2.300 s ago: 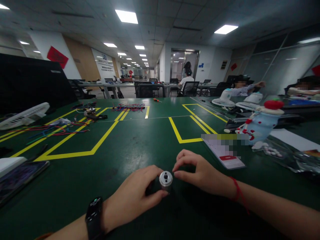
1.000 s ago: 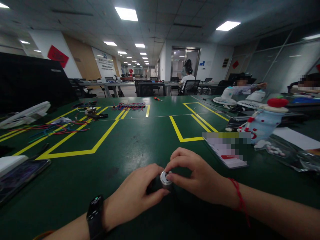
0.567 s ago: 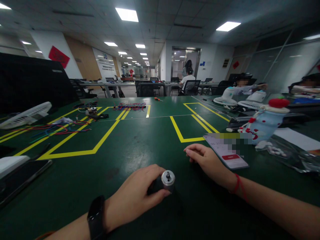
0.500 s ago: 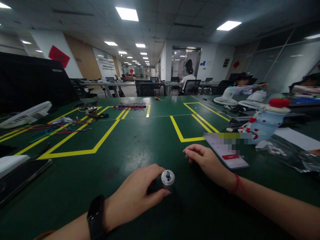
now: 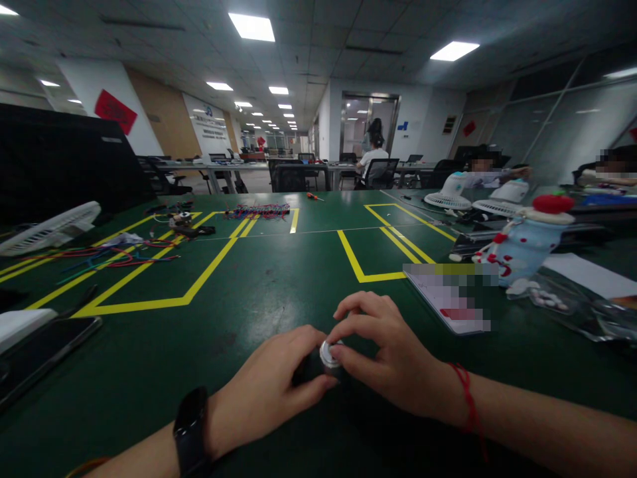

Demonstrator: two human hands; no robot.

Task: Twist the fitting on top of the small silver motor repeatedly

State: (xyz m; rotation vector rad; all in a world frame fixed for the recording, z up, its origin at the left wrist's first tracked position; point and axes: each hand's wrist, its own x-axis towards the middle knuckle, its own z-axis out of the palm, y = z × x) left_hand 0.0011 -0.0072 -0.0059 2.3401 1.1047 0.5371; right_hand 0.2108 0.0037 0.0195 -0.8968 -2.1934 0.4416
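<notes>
A small cylindrical motor (image 5: 326, 356) with a silver metal top stands in front of me, near the table's front edge. My left hand (image 5: 269, 382) is closed around its side, thumb in front and fingers behind. From the right, my right hand (image 5: 383, 352) reaches over it, with thumb and index finger pinched at the top end where the shaft is. Those fingertips cover the shaft, and the motor's lower body is mostly hidden by shadow and my left hand. The other fingers of my right hand curl above the table, off the motor.
Right of my hands lies a phone (image 5: 442, 302), partly blurred, beside a blue bottle (image 5: 532, 245) with a red top. A dark phone (image 5: 50, 358) rests at the left. Farther back are loose wires (image 5: 124, 255), a wire bundle (image 5: 259, 211), an orange screwdriver (image 5: 313, 196) and yellow tape outlines.
My right hand has moved left from beside the phone to the top of the motor and pinched there, covering the shaft. My left hand keeps its hold in the same spot.
</notes>
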